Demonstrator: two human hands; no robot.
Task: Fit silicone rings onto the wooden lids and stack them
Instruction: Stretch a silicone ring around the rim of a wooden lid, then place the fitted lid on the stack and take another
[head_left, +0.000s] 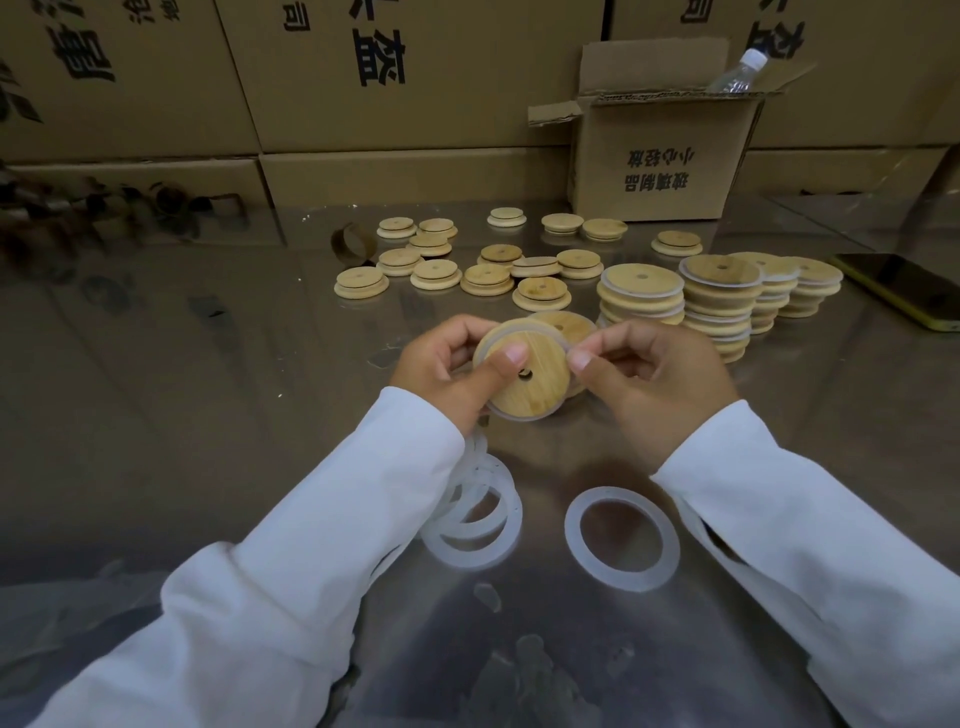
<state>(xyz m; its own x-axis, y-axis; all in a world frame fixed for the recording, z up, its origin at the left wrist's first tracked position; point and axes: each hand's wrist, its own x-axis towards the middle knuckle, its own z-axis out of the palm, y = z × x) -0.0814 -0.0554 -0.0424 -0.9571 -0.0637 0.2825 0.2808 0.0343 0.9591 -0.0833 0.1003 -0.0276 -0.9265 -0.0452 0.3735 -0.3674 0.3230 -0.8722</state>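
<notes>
Fingers (506, 361) of the left hand (441, 364) curl round the edge of a bamboo lid (524, 384), with the thumb flat on its face beside the straw hole, which braces the disc at a tilt toward the person. The right hand (649, 384) pinches the translucent silicone ring (519, 417) at the lid's right rim, apparently working it onto the step (how much is seated I cannot tell). The lid is held just above the steel table (208, 415). Loose rings (483, 525) lie below the wrists, within easy reach. Ringed stacks (719, 306) stand just beyond the right hand, probably so a finished lid goes straight on top. Bare lids (436, 273) lie scattered further back, before an open carton (660, 156).
</notes>
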